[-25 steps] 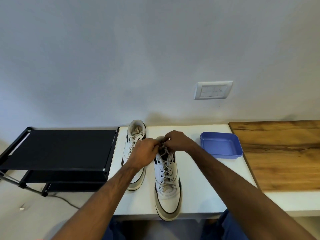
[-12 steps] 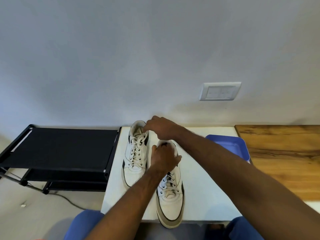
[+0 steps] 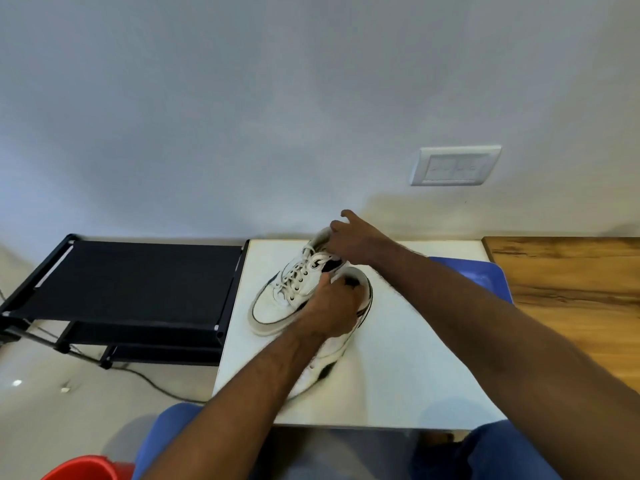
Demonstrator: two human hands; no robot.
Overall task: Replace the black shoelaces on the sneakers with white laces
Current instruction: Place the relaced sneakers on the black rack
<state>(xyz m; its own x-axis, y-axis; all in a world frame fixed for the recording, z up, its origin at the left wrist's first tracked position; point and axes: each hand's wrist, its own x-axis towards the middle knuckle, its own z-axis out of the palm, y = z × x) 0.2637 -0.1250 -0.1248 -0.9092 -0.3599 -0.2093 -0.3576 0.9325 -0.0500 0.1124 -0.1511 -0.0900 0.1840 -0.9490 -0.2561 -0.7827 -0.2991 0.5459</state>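
Both sneakers sit on the white table [image 3: 398, 341], and both look laced in white already, so my read is that the lacing is done and this is the tidy-up: gathering the pair to move it. The far sneaker [image 3: 287, 296] lies at an angle, toe pointing near-left, white laces [image 3: 294, 277] criss-crossed up its front. The near sneaker [image 3: 332, 355] runs toward the person, mostly hidden under the forearm.

The left hand [image 3: 329, 310] is clamped over the near sneaker's collar, fingers curled round the heel end, thumb tucked against the far sneaker. The right hand [image 3: 349, 239] reaches across to the far sneaker's heel opening; it touches the collar, index finger sticking out loose, and whether the other fingers have pinched on I cannot tell.

No black laces show anywhere. The blue tray [image 3: 481, 275] peeks out behind the right forearm, the black rack [image 3: 138, 282] stands left of the table.

Next, I'd judge, a firm hold on each heel and a level lift, keeping the laces from snagging.
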